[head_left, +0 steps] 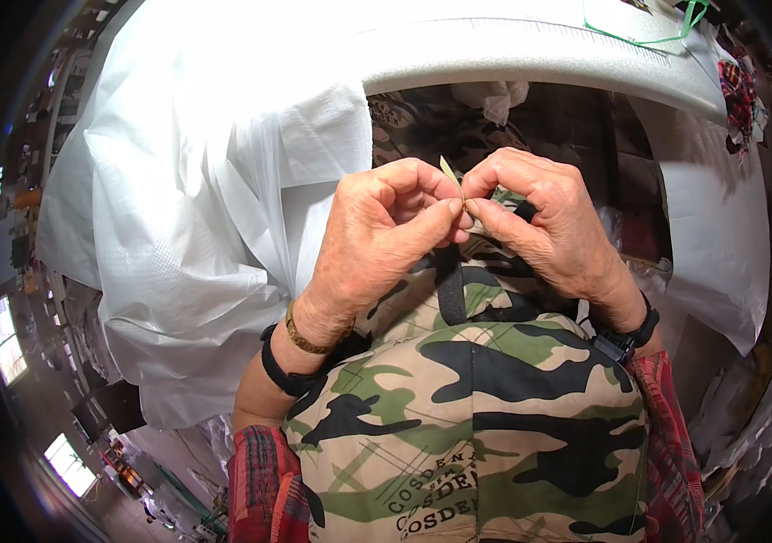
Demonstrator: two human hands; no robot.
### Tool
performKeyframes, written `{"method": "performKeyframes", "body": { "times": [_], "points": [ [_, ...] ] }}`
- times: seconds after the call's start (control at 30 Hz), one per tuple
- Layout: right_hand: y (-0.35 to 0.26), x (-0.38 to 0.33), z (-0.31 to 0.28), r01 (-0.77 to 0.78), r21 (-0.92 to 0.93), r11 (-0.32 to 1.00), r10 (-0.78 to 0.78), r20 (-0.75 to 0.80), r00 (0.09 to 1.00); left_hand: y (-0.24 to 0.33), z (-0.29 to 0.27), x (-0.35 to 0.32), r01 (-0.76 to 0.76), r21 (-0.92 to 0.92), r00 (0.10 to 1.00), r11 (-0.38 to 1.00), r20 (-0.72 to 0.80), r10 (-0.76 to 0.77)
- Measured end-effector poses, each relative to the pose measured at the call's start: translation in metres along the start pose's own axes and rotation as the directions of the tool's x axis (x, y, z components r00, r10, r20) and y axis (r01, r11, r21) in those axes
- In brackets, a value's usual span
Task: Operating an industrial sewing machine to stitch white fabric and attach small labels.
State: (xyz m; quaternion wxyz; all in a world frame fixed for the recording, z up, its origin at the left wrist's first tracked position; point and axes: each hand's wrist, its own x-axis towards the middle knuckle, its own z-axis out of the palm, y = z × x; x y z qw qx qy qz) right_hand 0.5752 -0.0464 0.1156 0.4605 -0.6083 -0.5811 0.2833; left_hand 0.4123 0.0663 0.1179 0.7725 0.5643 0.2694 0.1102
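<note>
My left hand [384,220] and my right hand [538,210] meet at the middle of the view, above my lap. Thumb and forefinger of each are pinched together, the tips nearly touching. Between them is a small, thin, yellowish strip [447,169], its pointed end sticking up past the left fingertips. Its lower part is hidden by the fingers, and its exact kind cannot be made out. Below the hands lies the camouflage apron [530,362] on my body, with a black strap [450,285] running up from it.
A white table edge with a ruler scale [530,54] curves across the top. White woven plastic sheeting [178,226] drapes over its left side, and more white sheet [720,217] hangs at right. A green cord [648,42] and red plaid cloth scraps [740,90] are at upper right.
</note>
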Motion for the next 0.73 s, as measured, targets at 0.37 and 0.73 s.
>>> {"method": "performKeyframes", "body": {
  "times": [0.37,0.73],
  "points": [
    [0.0018,-0.0011,-0.0007,0.003,-0.012,1.0,-0.003,0.0,1.0,0.0004,-0.0007,0.002,0.061,-0.075,0.998,0.995,0.026,-0.059],
    [0.0018,-0.0022,-0.0034,-0.002,-0.08,0.997,0.005,0.031,1.0,-0.0037,0.0005,0.003,0.033,-0.008,0.999,0.999,0.011,-0.033]
  ]
}}
